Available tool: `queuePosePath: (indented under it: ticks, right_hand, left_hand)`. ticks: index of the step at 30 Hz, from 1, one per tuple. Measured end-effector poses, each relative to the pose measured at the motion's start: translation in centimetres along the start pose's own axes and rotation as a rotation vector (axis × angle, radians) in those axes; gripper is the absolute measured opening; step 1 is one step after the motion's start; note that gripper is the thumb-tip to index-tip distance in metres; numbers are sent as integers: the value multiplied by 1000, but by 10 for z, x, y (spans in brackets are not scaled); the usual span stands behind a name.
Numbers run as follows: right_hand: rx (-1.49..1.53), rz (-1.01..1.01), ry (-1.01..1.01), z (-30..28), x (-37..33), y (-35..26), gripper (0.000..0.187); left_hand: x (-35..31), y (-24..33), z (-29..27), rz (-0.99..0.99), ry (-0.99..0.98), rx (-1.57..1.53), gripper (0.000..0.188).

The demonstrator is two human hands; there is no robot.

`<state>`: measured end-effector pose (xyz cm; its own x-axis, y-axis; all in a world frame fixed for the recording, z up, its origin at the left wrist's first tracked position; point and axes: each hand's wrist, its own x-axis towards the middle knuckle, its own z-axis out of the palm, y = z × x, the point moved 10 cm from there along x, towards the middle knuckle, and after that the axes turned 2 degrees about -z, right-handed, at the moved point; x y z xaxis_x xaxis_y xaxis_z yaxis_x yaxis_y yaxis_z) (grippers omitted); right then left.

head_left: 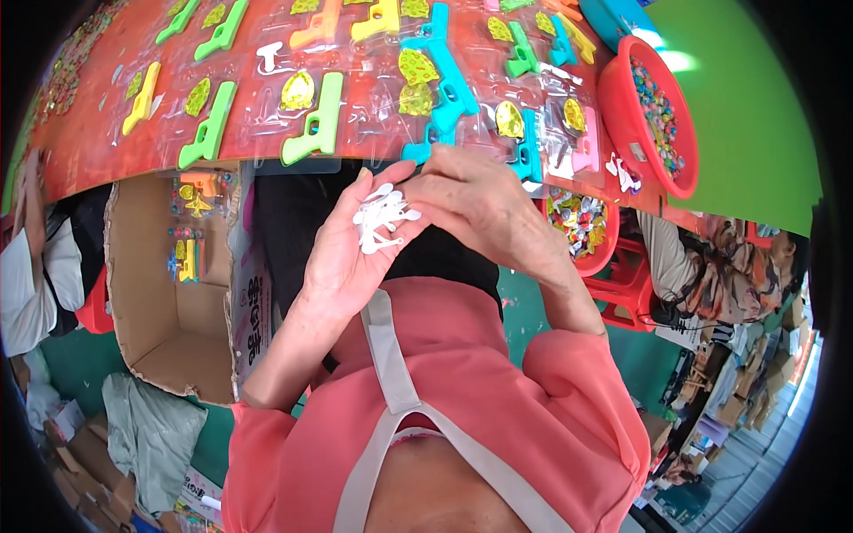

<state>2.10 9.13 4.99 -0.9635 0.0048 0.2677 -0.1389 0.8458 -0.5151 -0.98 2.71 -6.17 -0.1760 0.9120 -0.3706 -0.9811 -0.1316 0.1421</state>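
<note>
My left hand [336, 249] is turned palm up with its fingers curled, cradling a small heap of white plastic pieces [380, 218] with rounded ends. Over its fingertips bends my right hand [475, 197], thumb and fingers pinched together at the heap's edge; what they grip, if anything, is hidden. Just beyond the hands, at the table's near edge, lies a blue toy gun [428, 144]. Larger blue [453, 93] and light green toy guns [318, 120] lie in clear plastic trays farther back, with yellow oval pieces [298, 91] beside them.
The red table [107, 111] carries several rows of trays. A red basin [633, 115] of colourful beads stands at its right. Below the edge are a cardboard box [169, 320] at left and a red tub [593, 256] of shiny pieces at right. Other people sit on both sides.
</note>
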Motion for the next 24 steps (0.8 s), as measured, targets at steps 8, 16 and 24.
queuePosePath:
  ticks: [8, 16, 24]
  right_hand:
    - [82, 235, 231, -29, 20, 77, 12]
    - [-47, 222, 240, -29, 22, 86, 15]
    - [-72, 77, 39, -6, -44, 20, 23]
  left_hand:
    - [10, 20, 4, 61, -17, -23, 48]
    - [7, 13, 3, 39, 39, -8, 51]
    - [11, -34, -6, -147, 50, 15, 48]
